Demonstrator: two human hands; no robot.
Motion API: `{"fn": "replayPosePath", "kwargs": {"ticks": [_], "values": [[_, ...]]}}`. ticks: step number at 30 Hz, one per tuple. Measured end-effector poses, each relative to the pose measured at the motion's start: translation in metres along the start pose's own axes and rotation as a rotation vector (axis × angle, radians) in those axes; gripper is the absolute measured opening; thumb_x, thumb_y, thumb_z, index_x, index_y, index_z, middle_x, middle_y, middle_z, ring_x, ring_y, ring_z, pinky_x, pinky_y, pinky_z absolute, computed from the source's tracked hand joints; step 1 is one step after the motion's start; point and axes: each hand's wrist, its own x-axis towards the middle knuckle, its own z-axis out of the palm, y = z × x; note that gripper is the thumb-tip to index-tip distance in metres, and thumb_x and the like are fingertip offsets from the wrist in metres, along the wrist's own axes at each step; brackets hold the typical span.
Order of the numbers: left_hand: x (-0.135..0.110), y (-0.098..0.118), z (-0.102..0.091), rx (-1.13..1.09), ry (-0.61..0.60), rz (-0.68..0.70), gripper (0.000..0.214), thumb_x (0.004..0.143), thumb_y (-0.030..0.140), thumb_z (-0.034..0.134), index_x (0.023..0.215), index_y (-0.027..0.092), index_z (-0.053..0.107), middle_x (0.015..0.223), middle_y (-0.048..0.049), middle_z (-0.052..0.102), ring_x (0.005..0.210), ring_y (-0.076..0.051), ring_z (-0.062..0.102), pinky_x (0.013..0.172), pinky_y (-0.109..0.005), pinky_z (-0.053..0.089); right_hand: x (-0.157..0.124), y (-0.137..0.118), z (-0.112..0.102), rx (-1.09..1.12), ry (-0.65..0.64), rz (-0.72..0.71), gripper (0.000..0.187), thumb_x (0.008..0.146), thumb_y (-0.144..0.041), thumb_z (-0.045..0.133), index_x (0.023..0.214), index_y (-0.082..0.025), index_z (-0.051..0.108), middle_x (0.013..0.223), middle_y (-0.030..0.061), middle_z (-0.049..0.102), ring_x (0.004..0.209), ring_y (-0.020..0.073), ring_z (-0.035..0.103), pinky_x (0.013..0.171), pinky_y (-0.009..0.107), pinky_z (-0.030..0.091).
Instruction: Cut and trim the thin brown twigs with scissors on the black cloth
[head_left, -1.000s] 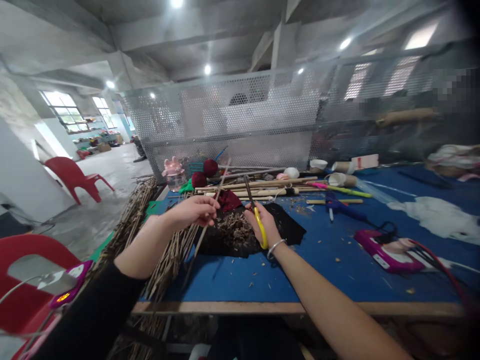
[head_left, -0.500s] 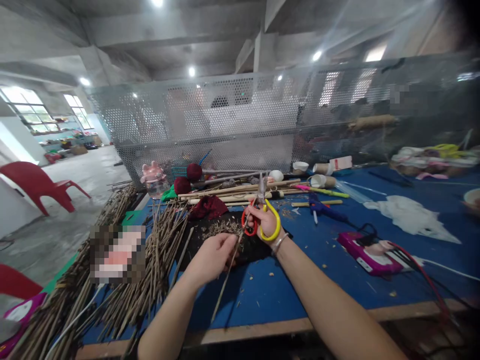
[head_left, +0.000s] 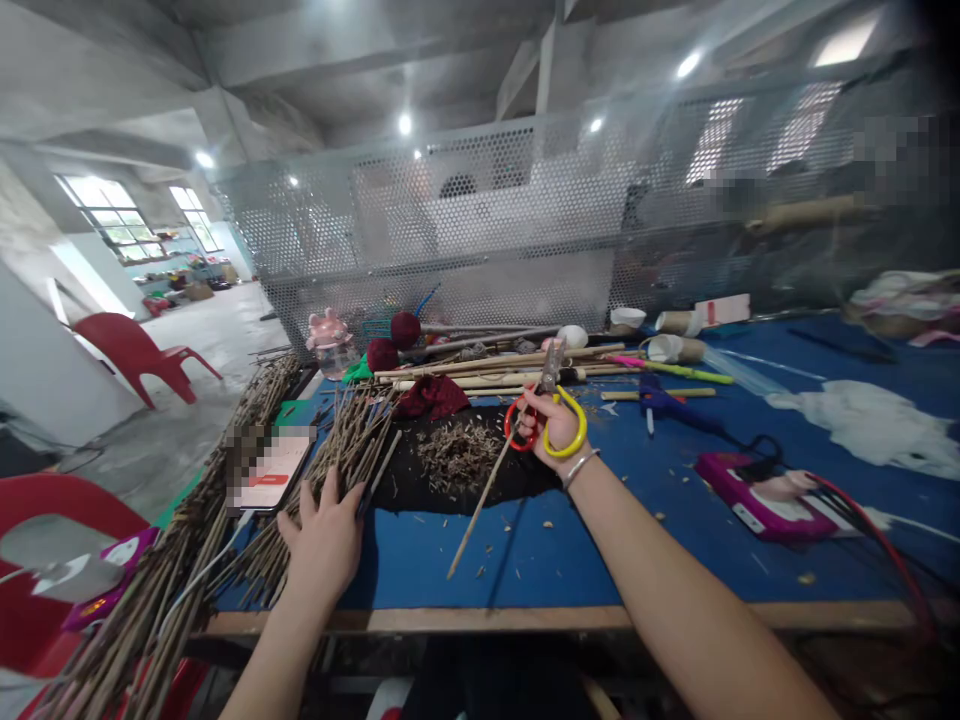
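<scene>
My right hand (head_left: 555,430) is closed round scissors (head_left: 546,412) with one red and one yellow handle, blades pointing up and away. The same hand pinches the top end of a thin stick (head_left: 480,500), which slants down to the left over the blue table (head_left: 570,560). My left hand (head_left: 324,540) lies flat with fingers spread on a pile of thin brown sticks (head_left: 300,510) at the table's left. A black cloth (head_left: 450,480) with a heap of cut stick bits (head_left: 459,452) lies between the hands.
A phone (head_left: 271,468) rests on the sticks by my left hand. Further back lie long bamboo rods (head_left: 495,372), dark red yarn balls (head_left: 405,328), a pink bottle (head_left: 330,342), paper cups and a perforated metal screen. A pink device (head_left: 757,500) with cables and a white cloth (head_left: 862,420) lie right.
My left hand let go of the thin stick and moved left onto the stick pile. The right hand now holds that stick together with the scissors.
</scene>
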Motion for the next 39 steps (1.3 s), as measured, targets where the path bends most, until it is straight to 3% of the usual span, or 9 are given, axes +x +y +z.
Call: {"fn": "replayPosePath", "kwargs": {"ticks": [12,19,22,24,26,29,31,34,39], "values": [[0.006,-0.01,0.004,-0.115,0.049,-0.077,0.042,0.087,0.018,0.029,0.119,0.02,0.056,0.142,-0.0133,0.033,0.124,-0.038,0.032,0.082,-0.054,0.044,-0.003,0.001,0.002,-0.03,-0.013,0.029,0.033,0.056,-0.026,0.073,0.08,-0.02,0.051,0.052,-0.0073,0.05,0.036,0.0031,0.035,0.033,0.014,0.024],[0.014,-0.014,0.007,-0.139,0.012,-0.066,0.039,0.086,0.021,0.036,0.121,0.02,0.053,0.142,-0.0136,0.032,0.127,-0.037,0.03,0.088,-0.056,0.04,-0.003,0.004,0.001,-0.036,-0.028,0.032,0.035,0.056,-0.026,0.073,0.082,-0.02,0.05,0.051,-0.0077,0.05,0.035,0.0028,0.035,0.033,0.014,0.025],[0.001,-0.011,-0.011,-0.173,0.08,-0.089,0.041,0.084,0.03,0.043,0.123,0.021,0.052,0.141,-0.0151,0.034,0.13,-0.04,0.024,0.092,-0.067,0.027,-0.002,0.008,0.0,-0.062,-0.056,0.024,0.035,0.057,-0.027,0.073,0.083,-0.02,0.05,0.052,-0.0074,0.052,0.036,0.0025,0.035,0.033,0.013,0.026],[-0.009,-0.001,-0.033,-0.275,0.18,-0.074,0.041,0.083,0.035,0.046,0.121,0.021,0.053,0.141,-0.0136,0.035,0.13,-0.039,0.023,0.095,-0.068,0.019,-0.002,0.011,0.0,-0.096,-0.074,0.008,0.035,0.058,-0.028,0.073,0.083,-0.02,0.049,0.052,-0.0073,0.053,0.036,0.0027,0.036,0.032,0.013,0.026],[-0.012,0.017,-0.057,-0.514,0.279,0.079,0.039,0.083,0.037,0.045,0.117,0.02,0.056,0.136,-0.0114,0.043,0.126,-0.031,0.034,0.102,-0.053,0.025,-0.004,0.014,0.002,-0.125,-0.089,-0.003,0.036,0.059,-0.029,0.072,0.084,-0.02,0.048,0.052,-0.0075,0.053,0.035,0.003,0.036,0.032,0.013,0.026],[0.006,0.054,-0.076,-0.934,0.126,0.296,0.038,0.085,0.039,0.039,0.108,0.017,0.061,0.108,-0.0094,0.063,0.099,-0.021,0.057,0.089,-0.033,0.042,-0.008,0.017,0.007,-0.157,-0.111,-0.005,0.038,0.059,-0.03,0.072,0.086,-0.021,0.047,0.053,-0.0079,0.054,0.035,0.0031,0.036,0.032,0.013,0.027],[0.026,0.079,-0.074,-1.067,-0.076,0.364,0.04,0.082,0.044,0.044,0.1,0.015,0.065,0.089,-0.0087,0.067,0.079,-0.019,0.06,0.074,-0.028,0.045,-0.011,0.018,0.01,-0.174,-0.124,-0.004,0.04,0.058,-0.031,0.072,0.088,-0.021,0.046,0.054,-0.0082,0.054,0.035,0.0031,0.036,0.032,0.014,0.028],[0.052,0.108,-0.06,-1.039,-0.226,0.504,0.042,0.071,0.049,0.057,0.088,0.012,0.067,0.07,-0.004,0.063,0.062,-0.015,0.054,0.057,-0.023,0.039,-0.014,0.02,0.014,-0.213,-0.089,-0.046,0.043,0.059,-0.033,0.072,0.091,-0.021,0.045,0.052,-0.0089,0.053,0.036,0.0041,0.037,0.032,0.014,0.03],[0.065,0.122,-0.054,-0.892,-0.097,0.692,0.041,0.081,0.043,0.046,0.055,0.013,0.059,0.047,0.0028,0.043,0.048,-0.008,0.032,0.048,-0.022,0.022,-0.014,0.021,0.016,-0.298,0.02,-0.14,0.043,0.059,-0.035,0.072,0.091,-0.021,0.045,0.046,-0.0105,0.047,0.035,0.0056,0.039,0.032,0.015,0.031]]}}
